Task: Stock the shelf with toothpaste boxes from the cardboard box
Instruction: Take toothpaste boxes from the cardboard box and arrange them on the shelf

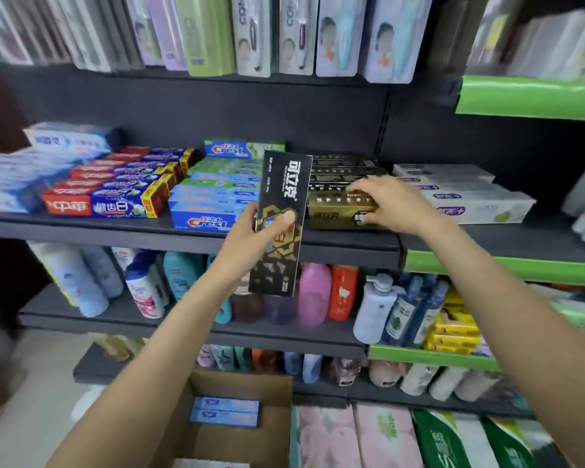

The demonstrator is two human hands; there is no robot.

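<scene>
My left hand [254, 238] grips a black and gold toothpaste box [281, 224], held upright in front of the dark shelf [81, 220]. My right hand [390, 202] rests on a gold toothpaste box [338, 211] at the shelf's front, fingers curled over its top and thumb at its front face. More black boxes [345, 170] lie behind it. The open cardboard box [274, 393] sits on the floor below, with two light blue toothpaste boxes [224, 411] inside.
Red and blue toothpaste boxes [115, 190], Crest boxes [213, 197] and white boxes [460, 194] fill the same shelf. Toothbrush packs [284, 32] hang above. Shampoo bottles [311, 295] stand on the shelf below, with tissue packs [358, 437] near the floor.
</scene>
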